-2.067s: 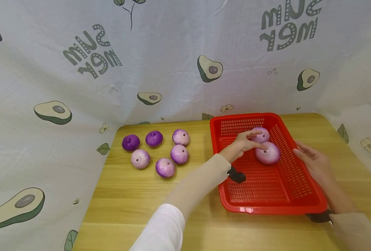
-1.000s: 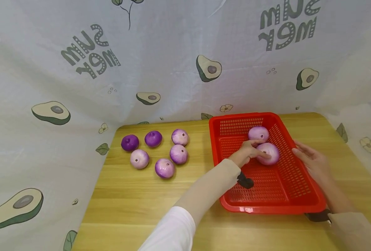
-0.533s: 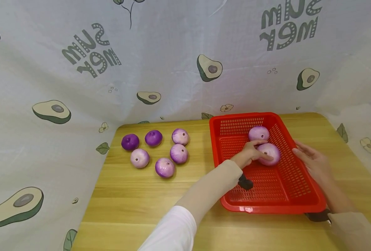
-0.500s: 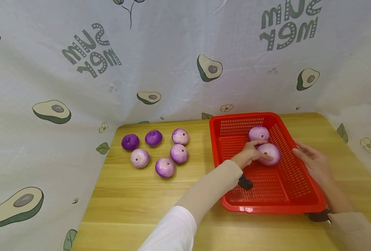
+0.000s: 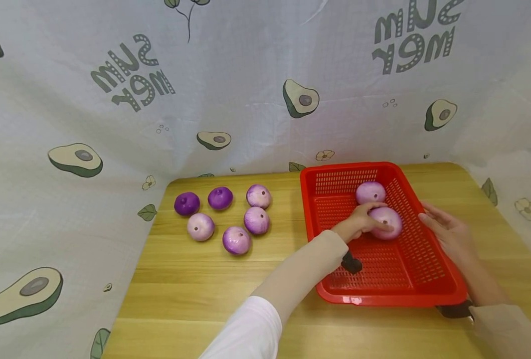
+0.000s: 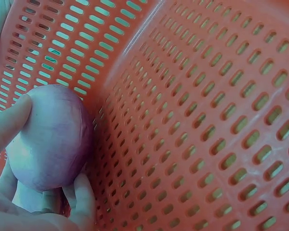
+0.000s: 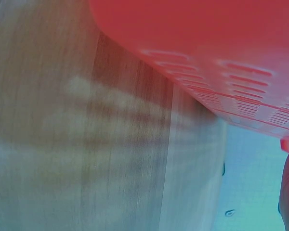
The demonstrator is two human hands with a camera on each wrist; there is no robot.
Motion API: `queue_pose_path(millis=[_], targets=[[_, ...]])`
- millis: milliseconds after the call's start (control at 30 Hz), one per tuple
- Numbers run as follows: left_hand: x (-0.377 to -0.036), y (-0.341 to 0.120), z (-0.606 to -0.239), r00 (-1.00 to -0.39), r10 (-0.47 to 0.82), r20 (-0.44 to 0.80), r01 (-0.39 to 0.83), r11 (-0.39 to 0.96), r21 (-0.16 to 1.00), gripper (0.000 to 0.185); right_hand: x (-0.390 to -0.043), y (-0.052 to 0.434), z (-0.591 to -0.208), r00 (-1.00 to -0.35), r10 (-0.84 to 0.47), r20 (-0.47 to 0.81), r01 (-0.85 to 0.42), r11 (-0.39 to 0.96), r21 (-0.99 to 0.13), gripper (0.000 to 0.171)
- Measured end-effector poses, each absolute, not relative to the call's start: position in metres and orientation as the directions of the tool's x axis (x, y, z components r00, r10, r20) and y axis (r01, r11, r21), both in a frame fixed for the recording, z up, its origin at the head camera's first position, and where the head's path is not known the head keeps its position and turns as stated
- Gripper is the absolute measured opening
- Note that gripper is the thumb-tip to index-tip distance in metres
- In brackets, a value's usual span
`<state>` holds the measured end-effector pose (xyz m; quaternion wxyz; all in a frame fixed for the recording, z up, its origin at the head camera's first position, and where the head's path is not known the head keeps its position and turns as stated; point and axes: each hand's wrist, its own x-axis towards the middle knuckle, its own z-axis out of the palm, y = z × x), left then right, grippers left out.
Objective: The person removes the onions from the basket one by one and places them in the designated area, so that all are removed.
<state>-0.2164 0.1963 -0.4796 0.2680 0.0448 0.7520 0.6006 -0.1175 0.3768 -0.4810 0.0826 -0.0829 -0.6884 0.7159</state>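
The pale purple onion (image 5: 385, 223) lay inside the red basket (image 5: 382, 279), on its perforated floor toward the far end, and our left hand (image 5: 358, 223) curled round it, thumb on one side and fingers on the other, as the left wrist view (image 6: 50, 139) showed plainly. We judged the step to be setting this onion down in the basket. A second pale onion (image 5: 370, 192) sat just beyond it, the two nearly touching. Our right hand (image 5: 446, 232) rested with straight, relaxed fingers against the basket's right rim, steadying it and holding nothing.

The next move, as we judged it, called for loosening the fingers and lifting the hand straight up over the basket's left wall, so the sleeve would not catch the rim or nudge the onion into its neighbour.

To the left of the basket six more onions (image 5: 236, 240) lay grouped on the worktop (image 5: 193, 289), well apart from it, with bare wood between for a free reach. Beyond the basket the avocado-print cloth (image 5: 247, 89) closed off the worktop's far edge; the near half of the basket floor was open.
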Motion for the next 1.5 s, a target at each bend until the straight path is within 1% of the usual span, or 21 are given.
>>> queue_pose_path(millis=[233, 467, 667, 800, 933, 1033, 1133, 1267, 1433, 1500], targets=[[-0.216, 0.194, -0.481, -0.843, 0.418, -0.339, -0.260, 0.234, 0.937, 0.048, -0.118, 0.377, -0.483, -0.974, 0.225, -0.002, -0.001, -0.011, -1.000, 0.037], [-0.215, 0.194, -0.476, -0.839, 0.403, -0.366, -0.254, 0.304, 0.918, 0.046, -0.119, 0.378, -0.484, -0.971, 0.240, -0.007, 0.023, 0.063, -0.998, 0.036], [-0.215, 0.193, -0.468, -0.835, 0.402, -0.377, -0.258, 0.320, 0.912, 0.044, -0.119, 0.378, -0.485, -0.970, 0.241, -0.011, 0.024, 0.053, -0.998, 0.036], [-0.217, 0.191, -0.461, -0.819, 0.435, -0.373, -0.249, 0.316, 0.915, 0.044, -0.118, 0.378, -0.485, -0.971, 0.238, -0.019, 0.024, 0.017, -1.000, 0.037], [-0.219, 0.186, -0.451, -0.791, 0.478, -0.383, -0.252, 0.317, 0.915, 0.044, -0.118, 0.377, -0.483, -0.977, 0.211, -0.040, 0.014, -0.124, -0.992, 0.036], [-0.219, 0.183, -0.443, -0.777, 0.498, -0.385, -0.248, 0.319, 0.915, 0.043, -0.118, 0.376, -0.482, -0.979, 0.201, -0.044, 0.011, -0.162, -0.987, 0.035], [-0.219, 0.178, -0.436, -0.777, 0.510, -0.370, -0.211, 0.342, 0.916, 0.041, -0.118, 0.376, -0.481, -0.978, 0.205, -0.045, 0.016, -0.138, -0.990, 0.036], [-0.219, 0.169, -0.427, -0.774, 0.538, -0.334, -0.143, 0.366, 0.920, 0.039, -0.119, 0.376, -0.481, -0.975, 0.219, -0.042, 0.030, -0.055, -0.998, 0.037], [-0.217, 0.153, -0.414, -0.731, 0.610, -0.304, -0.121, 0.323, 0.939, 0.039, -0.118, 0.377, -0.480, -0.974, 0.225, -0.033, 0.035, 0.007, -0.999, 0.038], [-0.216, 0.148, -0.408, -0.716, 0.641, -0.275, -0.070, 0.325, 0.943, 0.040, -0.118, 0.378, -0.481, -0.975, 0.216, -0.048, 0.044, -0.023, -0.999, 0.039]])
